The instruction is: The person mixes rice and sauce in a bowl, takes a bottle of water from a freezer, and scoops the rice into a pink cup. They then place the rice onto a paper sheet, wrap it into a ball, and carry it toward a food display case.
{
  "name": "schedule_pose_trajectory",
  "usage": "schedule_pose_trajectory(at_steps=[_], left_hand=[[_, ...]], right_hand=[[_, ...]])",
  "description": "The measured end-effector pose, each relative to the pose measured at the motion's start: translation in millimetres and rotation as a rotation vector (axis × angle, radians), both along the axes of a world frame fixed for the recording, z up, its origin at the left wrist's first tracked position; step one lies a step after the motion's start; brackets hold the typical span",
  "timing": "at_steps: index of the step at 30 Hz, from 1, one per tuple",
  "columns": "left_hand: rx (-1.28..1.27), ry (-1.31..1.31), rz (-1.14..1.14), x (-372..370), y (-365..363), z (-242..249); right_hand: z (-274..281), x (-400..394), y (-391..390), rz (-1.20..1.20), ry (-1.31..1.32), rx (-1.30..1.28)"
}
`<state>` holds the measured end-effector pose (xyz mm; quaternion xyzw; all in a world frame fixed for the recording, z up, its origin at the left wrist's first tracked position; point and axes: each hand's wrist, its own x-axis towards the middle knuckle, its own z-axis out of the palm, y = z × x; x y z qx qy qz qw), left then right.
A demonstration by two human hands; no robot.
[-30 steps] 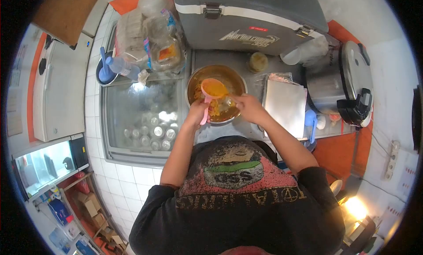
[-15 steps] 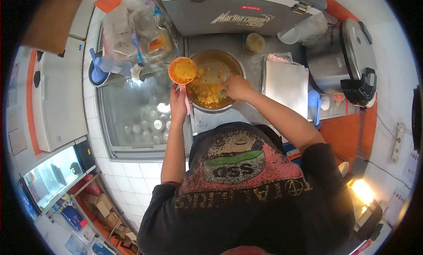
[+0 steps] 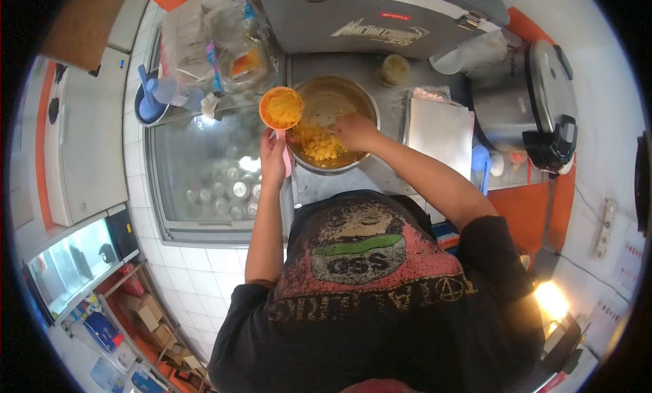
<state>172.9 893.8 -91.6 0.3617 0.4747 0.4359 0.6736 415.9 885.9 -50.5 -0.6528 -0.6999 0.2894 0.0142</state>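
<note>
My left hand point(image 3: 273, 159) is closed round the pink handle of a scoop point(image 3: 281, 108). The scoop's round orange cup is heaped with yellow, crumbly food and sits level over the left rim of a wide metal bowl point(image 3: 370, 104). Inside that bowl, more yellow food point(image 3: 319, 145) lies in loose lumps towards the near side. My right hand point(image 3: 356, 131) reaches in from the right, fingers bent and pointing down beside the food. What its fingers hold, if anything, is too small to make out.
Left of the bowl is a glass-topped chest point(image 3: 204, 162) with cans inside. Plastic packaging point(image 3: 238, 53) lies behind it. A grey cooler box point(image 3: 380, 30) stands at the back, a jar point(image 3: 394, 70) before it. To the right are a white sheet stack point(image 3: 440, 138) and a large rice cooker point(image 3: 509, 101).
My right hand has moved slightly left and up within the bowl. The yellow lumps look gathered nearer the middle. My left hand holds the scoop in almost the same place.
</note>
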Motion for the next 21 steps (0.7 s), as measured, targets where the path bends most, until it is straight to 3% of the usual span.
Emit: schedule_pose_trajectory(at_steps=[1,5,7,8,9,11,14,16,20,21], left_hand=[[0.002,-0.009,0.006,1,0,1],[-0.012,-0.029,-0.004,-1,1,6],[-0.014,-0.039,-0.013,-2,1,4],[-0.010,-0.047,-0.019,-2,2,3],[-0.008,-0.048,-0.022,-2,2,3],[0.022,-0.025,-0.029,-2,2,3],[-0.020,0.001,-0.009,0,1,15],[-0.014,-0.010,-0.005,0,0,16],[0.013,-0.042,-0.026,-2,2,6],[0.012,-0.042,-0.027,-2,2,5]], right_hand=[[7,1,3,0.014,0.010,-0.174],[16,22,35,0.184,-0.179,-0.218],[22,28,51,-0.134,-0.225,-0.191],[7,29,55,-0.138,-0.227,-0.188],[-23,30,55,-0.057,-0.303,-0.089],[-32,24,49,0.026,-0.378,0.011],[1,0,15,0.132,-0.206,0.141],[15,1,4,0.146,-0.033,-0.260],[66,18,13,0.197,-0.091,-0.331],[67,25,24,0.149,-0.230,-0.309]])
